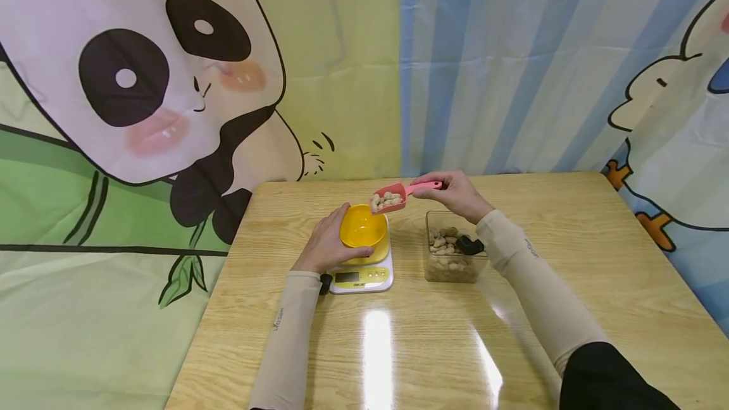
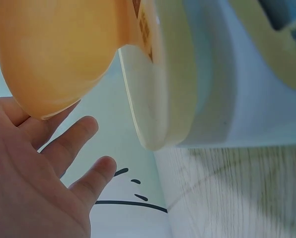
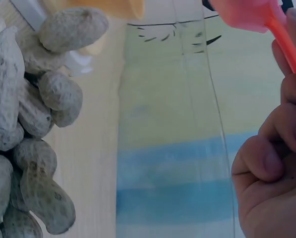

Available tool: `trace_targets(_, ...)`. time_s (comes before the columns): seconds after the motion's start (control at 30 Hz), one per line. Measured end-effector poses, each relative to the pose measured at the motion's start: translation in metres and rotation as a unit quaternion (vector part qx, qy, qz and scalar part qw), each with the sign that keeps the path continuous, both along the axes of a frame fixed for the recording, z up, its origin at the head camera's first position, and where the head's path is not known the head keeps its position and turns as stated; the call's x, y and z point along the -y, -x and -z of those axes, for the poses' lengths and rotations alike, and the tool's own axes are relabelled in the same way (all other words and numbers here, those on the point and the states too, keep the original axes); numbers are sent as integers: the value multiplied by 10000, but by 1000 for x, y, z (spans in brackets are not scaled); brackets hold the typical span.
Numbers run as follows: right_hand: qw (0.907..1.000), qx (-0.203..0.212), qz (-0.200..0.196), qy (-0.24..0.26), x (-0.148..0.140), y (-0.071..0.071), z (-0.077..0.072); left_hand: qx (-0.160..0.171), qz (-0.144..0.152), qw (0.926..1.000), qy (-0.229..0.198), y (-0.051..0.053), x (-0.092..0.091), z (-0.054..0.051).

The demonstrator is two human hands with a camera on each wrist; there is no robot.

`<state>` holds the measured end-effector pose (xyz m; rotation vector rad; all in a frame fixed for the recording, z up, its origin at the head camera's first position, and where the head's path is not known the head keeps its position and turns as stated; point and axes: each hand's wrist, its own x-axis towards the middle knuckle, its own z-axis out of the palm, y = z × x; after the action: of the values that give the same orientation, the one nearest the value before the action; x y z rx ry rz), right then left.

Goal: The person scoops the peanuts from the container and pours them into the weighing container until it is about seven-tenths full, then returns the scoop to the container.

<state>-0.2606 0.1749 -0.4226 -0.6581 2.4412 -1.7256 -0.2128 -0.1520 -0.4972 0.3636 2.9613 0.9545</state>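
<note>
Beige sleeves (image 1: 543, 283) lie nearest us as our right hand (image 1: 455, 195) grips a pink scoop (image 1: 403, 191) of peanuts (image 1: 387, 201), long axis pointing left toward the yellow bowl (image 1: 362, 228), while our left hand (image 1: 326, 242) cups that bowl on the scale (image 1: 376, 280).

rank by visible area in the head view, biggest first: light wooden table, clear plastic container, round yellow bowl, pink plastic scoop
1. Light wooden table
2. Clear plastic container
3. Round yellow bowl
4. Pink plastic scoop

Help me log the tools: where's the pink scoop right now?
In the head view, the pink scoop is in the right hand, at the upper right of the yellow bowl, left of the peanut container.
</note>
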Motion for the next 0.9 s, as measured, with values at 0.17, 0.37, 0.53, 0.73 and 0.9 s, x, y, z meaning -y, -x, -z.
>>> trace_targets(0.17, 9997, 172, -105, -127, 6, 3, 2, -22, -37, 10000, -17, 0, 2, 2)
trace_targets(0.37, 9988, 312, -194, -333, 14, 5, 1, 28, -48, 10000, 5, -1, 2, 2)
trace_targets(0.53, 9977, 259, -255, -572, 16, 9, 0, 74, -12, 10000, 8, 1, 1, 1)
trace_targets(0.73, 9971, 131, -333, -679, 16, 11, 1, -23, 38, 10000, -36, 2, 2, 1)
trace_targets(0.9, 9965, 51, -431, -719, 18, 10, 1, -13, 48, 10000, -44, 1, 2, 1)
